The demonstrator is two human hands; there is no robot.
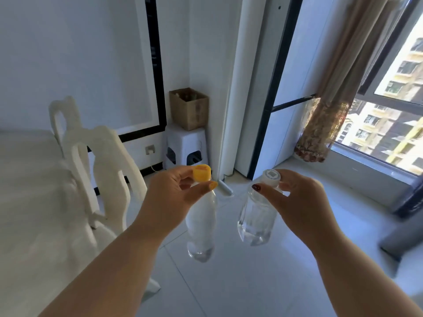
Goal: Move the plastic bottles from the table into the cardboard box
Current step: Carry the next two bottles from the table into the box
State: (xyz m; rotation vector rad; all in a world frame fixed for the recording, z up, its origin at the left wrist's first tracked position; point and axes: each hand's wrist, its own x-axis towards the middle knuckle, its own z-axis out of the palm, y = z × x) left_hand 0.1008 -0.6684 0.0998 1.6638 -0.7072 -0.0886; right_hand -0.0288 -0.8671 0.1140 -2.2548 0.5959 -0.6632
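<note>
My left hand (170, 194) pinches the neck of a clear plastic bottle with a yellow cap (201, 225), which hangs down over the floor. A shorter clear bottle with a white cap (257, 219) hangs by its neck from my right hand (297, 202). Both bottles are held out in front of me, side by side and apart. The open brown cardboard box (190, 110) stands on a white plastic stool (185, 145) in the far corner, well beyond both hands. Something dark shows inside the box, too small to tell.
The white table (29, 202) lies at the left with two white chairs (100, 179) against it. A window with a patterned curtain (325, 115) fills the right side above a low sill. Pale floor tiles stretch between me and the stool.
</note>
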